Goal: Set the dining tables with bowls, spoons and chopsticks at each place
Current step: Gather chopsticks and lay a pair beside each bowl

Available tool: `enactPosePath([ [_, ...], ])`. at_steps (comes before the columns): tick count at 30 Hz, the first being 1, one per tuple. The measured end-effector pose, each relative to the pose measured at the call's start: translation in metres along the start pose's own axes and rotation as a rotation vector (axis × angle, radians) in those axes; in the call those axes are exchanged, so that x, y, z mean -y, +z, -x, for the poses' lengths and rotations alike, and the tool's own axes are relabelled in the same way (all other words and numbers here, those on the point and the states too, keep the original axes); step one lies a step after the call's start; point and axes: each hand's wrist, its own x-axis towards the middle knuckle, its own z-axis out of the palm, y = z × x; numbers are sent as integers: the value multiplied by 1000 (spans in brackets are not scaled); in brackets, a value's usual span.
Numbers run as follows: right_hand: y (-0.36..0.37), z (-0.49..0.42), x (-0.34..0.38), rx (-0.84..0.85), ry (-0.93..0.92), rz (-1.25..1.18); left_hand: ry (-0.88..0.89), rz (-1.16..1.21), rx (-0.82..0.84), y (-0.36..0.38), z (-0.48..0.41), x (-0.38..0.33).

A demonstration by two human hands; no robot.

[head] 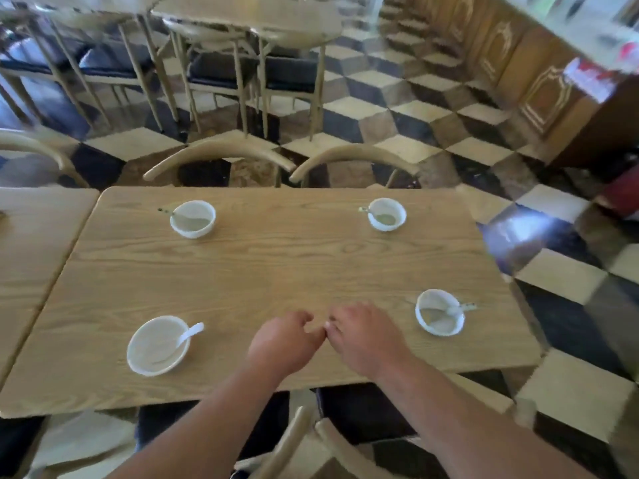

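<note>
Head view, looking down on a wooden tabletop (276,264).

- Four white bowls, one near each corner: far-left bowl (193,219), far-right bowl (386,214), near-left bowl (157,345), near-right bowl (440,312). All upright and well apart.
- One spoon in each bowl. Far-left spoon (166,211) and far-right spoon (366,210) have handles pointing left over the rim. Near-left spoon (188,335) and near-right spoon (456,308) have handles pointing right.
- Left hand (283,340) and right hand (366,337) are over the tabletop's near edge, between the two near bowls. Both are palm down with fingers loosely curled, and nothing is visible in either. Their fingertips meet or nearly meet; contact cannot be confirmed. Neither hand touches a bowl.
- Two chair backs, left chair (221,157) and right chair (352,159), stand at the far edge.
- A second table (31,229) stands just beside the tabletop on the left.
- Floor (397,108) is checkered tile.
</note>
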Motion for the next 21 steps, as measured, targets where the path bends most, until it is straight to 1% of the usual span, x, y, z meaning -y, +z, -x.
enactPosePath([
  [2, -37, 58, -77, -111, 23, 48, 173, -228, 1, 23, 12, -85],
  [3, -54, 88, -117, -163, 52, 65, 263, -305, -26, 40, 20, -128],
  [5, -79, 144, -190, -228, 138, 110, 398, -388, -65, 78, 39, -205],
  [7, -100, 207, -269, -264, 269, 123, 515, -475, -82, 132, 63, -288],
  [11, -129, 325, -408, -306, 528, 44, 700, -604, -32, 228, 99, -424],
  [13, -140, 375, -466, -311, 636, -9, 751, -610, -4, 265, 108, -480],
  [16, -152, 421, -535, -302, 747, -71, 799, -658, 8, 306, 108, -545],
  [21, -166, 432, -620, -295, 835, -92, 815, -731, 6, 350, 82, -625],
])
